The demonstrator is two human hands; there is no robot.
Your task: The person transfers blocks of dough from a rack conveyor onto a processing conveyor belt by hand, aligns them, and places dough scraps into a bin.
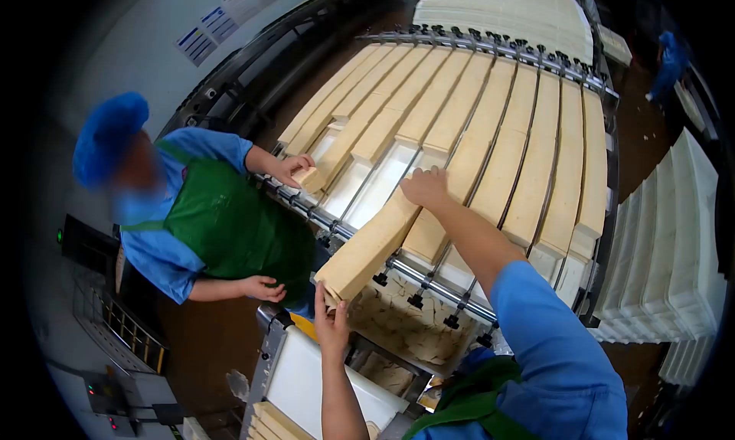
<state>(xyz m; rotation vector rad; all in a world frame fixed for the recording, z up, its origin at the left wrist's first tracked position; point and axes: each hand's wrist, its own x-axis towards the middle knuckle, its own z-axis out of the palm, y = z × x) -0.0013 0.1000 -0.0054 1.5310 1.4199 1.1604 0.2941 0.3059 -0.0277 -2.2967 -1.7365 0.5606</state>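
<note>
A long pale-yellow block [371, 248] lies aslant between my hands, its near end out past the metal rail at the conveyor's front edge. My left hand [332, 325] supports that near end, thumb and fingers round its lower corner. Over the far end, my right hand [425, 187] grips the block from above, beside a white lane. Rows of similar long blocks [475, 126] lie side by side on the conveyor, separated by thin dark dividers. The undersides of my fingers are partly hidden by the block.
At the left a co-worker in a green apron [222, 210] has one hand on a short block piece [309, 179]. Below the rail [417, 275] with black knobs is a bin of scraps [406, 321]. A white belt [298, 379] runs below; stacked white trays [658, 241] stand at right.
</note>
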